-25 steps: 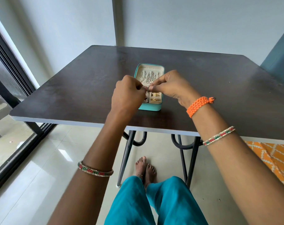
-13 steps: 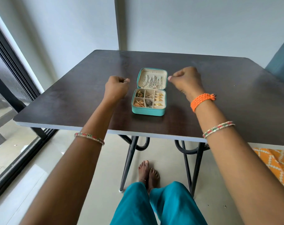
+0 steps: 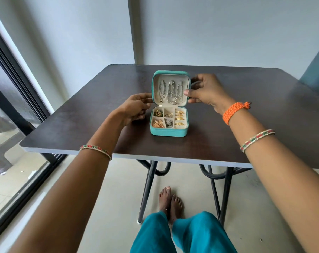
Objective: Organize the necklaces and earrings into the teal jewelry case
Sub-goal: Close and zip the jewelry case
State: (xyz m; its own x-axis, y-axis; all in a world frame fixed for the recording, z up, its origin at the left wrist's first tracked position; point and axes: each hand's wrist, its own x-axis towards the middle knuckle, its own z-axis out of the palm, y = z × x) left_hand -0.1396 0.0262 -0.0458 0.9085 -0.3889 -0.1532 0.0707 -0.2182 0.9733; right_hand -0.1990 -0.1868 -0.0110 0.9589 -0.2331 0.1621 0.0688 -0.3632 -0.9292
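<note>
The teal jewelry case [image 3: 168,132] lies open in the middle of the dark table [image 3: 228,141]. Its lid [image 3: 170,72] stands nearly upright, with silver necklaces [image 3: 170,92] hanging on the cream lining. Gold and dark earrings [image 3: 179,115] fill the several compartments of the base. My left hand [image 3: 135,108] is at the lid's left edge, with thumb and fingertips on it. My right hand [image 3: 208,92] pinches the lid's right edge, thumb on the inner rim and fingers behind.
The table's near edge [image 3: 118,153] runs across the view above my knees and bare feet [image 3: 170,201]. A glass sliding door [image 3: 12,125] is on the left. A wall stands just behind the table.
Both hands left the spot over the compartments, spread apart, then closed in on the lid's two sides. The lid has risen from lying back to nearly upright.
</note>
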